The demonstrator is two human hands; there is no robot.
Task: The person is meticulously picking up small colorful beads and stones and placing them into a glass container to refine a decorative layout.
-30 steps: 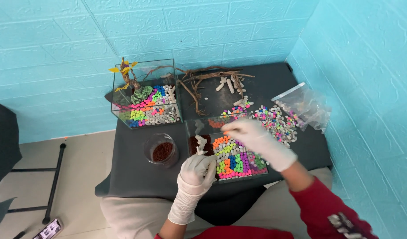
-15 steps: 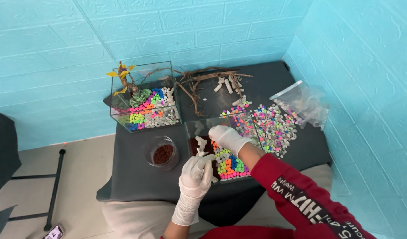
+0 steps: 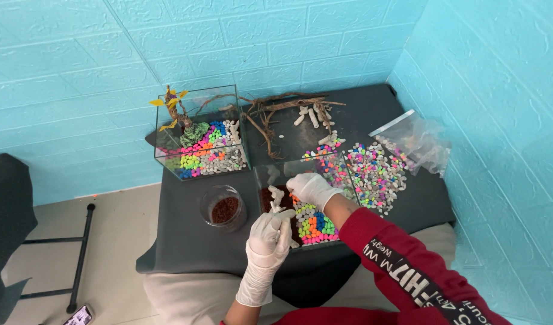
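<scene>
The person in the red sleeve was partway through laying out the floor of the near clear glass tank (image 3: 270, 174), setting decoration among the gravel. The left hand (image 3: 269, 232), in a white glove, was closed around the base of a small white branching coral piece (image 3: 275, 198), holding it upright over the tank's left side. The gloved right hand (image 3: 311, 188) reached down inside the tank, fingers curled onto the bed of bright multicoloured pebbles (image 3: 315, 225); whether it pinched a pebble I could not tell, since the fingertips were hidden. By my reckoning, seating the coral called for a steady lowering onto the brown patch (image 3: 265, 195) without scattering the colours beside it.

The far glass tank (image 3: 199, 133) held similar coloured and grey pebbles, a yellow-leaved twig and a green ornament. A round clear jar (image 3: 223, 207) just left of the near tank held reddish-brown grains. On the black cloth-covered table (image 3: 180, 241), loose mixed pebbles (image 3: 373, 171) lay to the right, beside a clear plastic bag (image 3: 416, 143), with dry brown branches (image 3: 276, 111) behind.
</scene>
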